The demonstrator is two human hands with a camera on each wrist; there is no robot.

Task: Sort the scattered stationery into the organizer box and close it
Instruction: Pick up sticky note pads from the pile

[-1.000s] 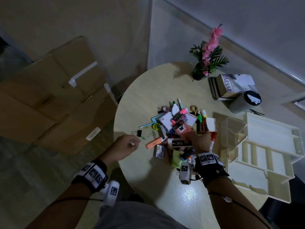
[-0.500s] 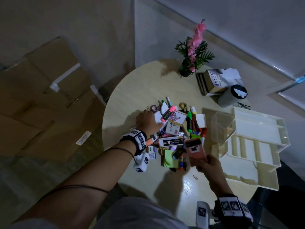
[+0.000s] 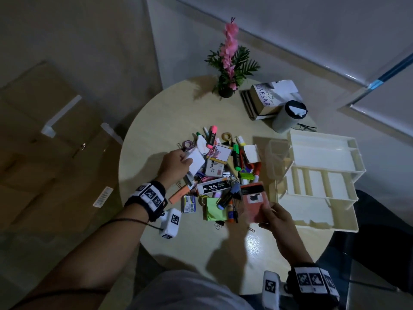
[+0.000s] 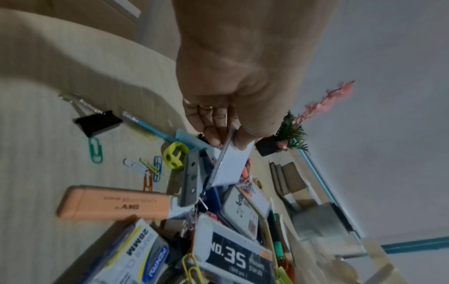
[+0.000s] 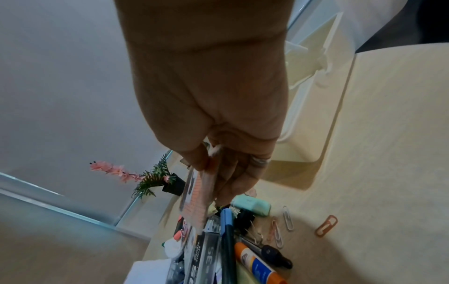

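A heap of stationery [image 3: 220, 175] covers the middle of the round table [image 3: 161, 121]. The cream organizer box [image 3: 321, 175] lies open at the right, its compartments bare. My left hand [image 3: 178, 164] pinches a white pad [image 3: 197, 162] at the heap's left side; in the left wrist view the thumb and fingers clamp the white pad [image 4: 232, 167] by its upper edge. My right hand [image 3: 277, 217] holds a pink packet [image 3: 254, 201] above the heap's near right edge, with the pink packet [image 5: 196, 198] pinched between thumb and fingers.
A potted pink flower [image 3: 229, 63], a stack of books [image 3: 270, 99] and a lidded cup [image 3: 289, 116] stand at the table's back. Loose paper clips [image 4: 148, 169] and a binder clip [image 4: 97, 122] lie left of the heap. Cardboard boxes [image 3: 44, 142] stand on the floor at left.
My left hand moved from the table's near left edge up to the heap and took hold of the white pad. My right hand lifted the pink packet out of the heap toward me.
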